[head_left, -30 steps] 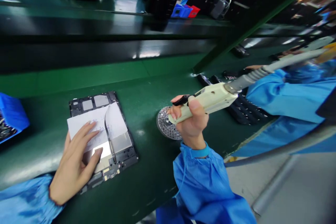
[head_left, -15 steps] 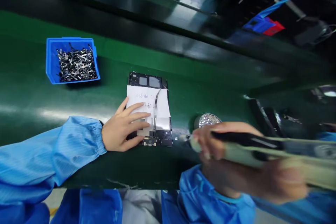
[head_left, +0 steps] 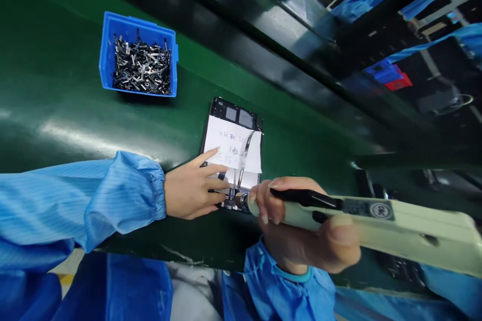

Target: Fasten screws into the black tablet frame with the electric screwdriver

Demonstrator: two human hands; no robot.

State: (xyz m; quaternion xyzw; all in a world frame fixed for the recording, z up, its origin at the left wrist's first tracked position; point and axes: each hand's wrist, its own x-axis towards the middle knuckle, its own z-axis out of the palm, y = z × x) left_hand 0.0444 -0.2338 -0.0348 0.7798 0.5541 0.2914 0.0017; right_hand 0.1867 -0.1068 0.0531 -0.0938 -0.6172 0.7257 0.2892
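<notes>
Screwdriving time: your right hand (head_left: 301, 230) grips the electric screwdriver (head_left: 376, 225) at the board's (head_left: 235, 110) near edge, your left hand (head_left: 192, 190) flat, pinning it; keep the tip square.

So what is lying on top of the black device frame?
A white handwritten paper and a thin ribbon strip lie on the black device frame; the left hand presses there. Beneath stays hidden.

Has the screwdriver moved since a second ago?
Yes. The screwdriver left the round dish at the right and its tip now sits at the board's near edge.
</notes>
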